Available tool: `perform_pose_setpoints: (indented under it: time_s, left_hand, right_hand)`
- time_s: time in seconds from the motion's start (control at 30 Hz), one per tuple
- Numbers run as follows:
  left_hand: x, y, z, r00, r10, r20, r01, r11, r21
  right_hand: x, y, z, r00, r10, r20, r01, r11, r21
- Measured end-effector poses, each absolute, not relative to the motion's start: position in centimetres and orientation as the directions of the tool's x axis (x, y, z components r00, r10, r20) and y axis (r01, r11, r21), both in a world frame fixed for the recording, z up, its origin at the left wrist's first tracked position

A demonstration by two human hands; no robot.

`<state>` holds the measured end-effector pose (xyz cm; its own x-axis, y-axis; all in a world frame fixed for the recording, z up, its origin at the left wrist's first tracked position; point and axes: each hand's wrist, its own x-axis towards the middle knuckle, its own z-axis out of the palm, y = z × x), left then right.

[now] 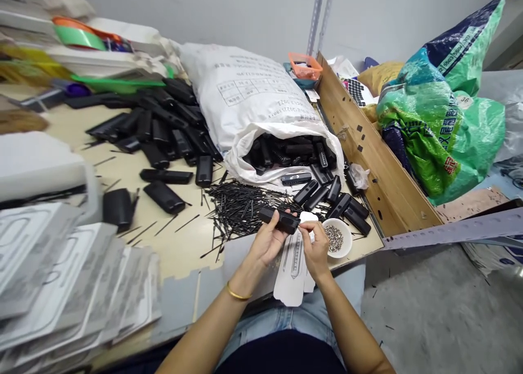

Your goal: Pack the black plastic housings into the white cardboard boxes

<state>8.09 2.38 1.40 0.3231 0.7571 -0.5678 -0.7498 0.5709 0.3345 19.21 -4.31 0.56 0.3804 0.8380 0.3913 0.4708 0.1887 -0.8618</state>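
My left hand (267,240) is wrapped around a black plastic casing (280,219), holding it level above the table's front edge. My right hand (314,247) is pinched at the casing's right end; whatever sits between its fingertips is too small to make out. Under both hands lies a white card-like sheet (292,276) hanging over the table edge. Just right of my right hand stands a small white bowl (337,237) holding tiny metal parts. A heap of thin black rods (237,207) lies just beyond my left hand.
A white sack (249,96) lies open, spilling black casings. More casings (163,134) are spread over the back left. Grey printed sheets (61,287) are stacked at the left. A wooden board (363,145) walls the table's right side, with green bags (437,112) beyond.
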Motion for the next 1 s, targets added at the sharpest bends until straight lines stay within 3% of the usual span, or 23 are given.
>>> perform_pose_setpoints:
  time_s: [0.2,0.33,0.47,0.63,0.8,0.87,1.0]
  left_hand:
    - [8.4,1.6,2.1,0.294,0.771,-0.565,-0.773,0.539,0.334]
    - [8.6,1.4,2.8,0.306,0.742,-0.596,-0.791,0.547,0.275]
    - [8.8,1.4,3.1,0.330,0.711,-0.622,-0.810,0.551,0.200]
    - [8.9,1.2,3.1,0.274,0.735,-0.620,-0.829,0.507,0.235]
    - [9.3,1.1,2.9,0.302,0.742,-0.599,-0.835,0.509,0.211]
    - [9.1,1.0,3.1,0.277,0.772,-0.572,-0.821,0.500,0.277]
    - [6.8,0.4,3.7,0.142,0.885,-0.444,-0.786,0.373,0.492]
  right_hand:
    - [19.1,-4.0,0.6,0.365,0.792,0.490,0.535,0.252,-0.807]
    - [19.2,-4.1,0.9,0.376,0.780,0.501,0.520,0.270,-0.811]
    - [19.3,-4.0,0.9,0.327,0.734,0.596,0.591,0.333,-0.735]
    - [19.3,-3.7,0.5,0.393,0.769,0.504,0.502,0.280,-0.818]
    - [18.5,-3.4,-0.5,0.375,0.634,0.676,0.582,0.407,-0.704]
    - [18.3,-3.6,-0.7,0.374,0.680,0.631,0.541,0.393,-0.744]
    - [19.5,-4.6,-0.7,0.373,0.863,0.339,0.359,0.203,-0.911]
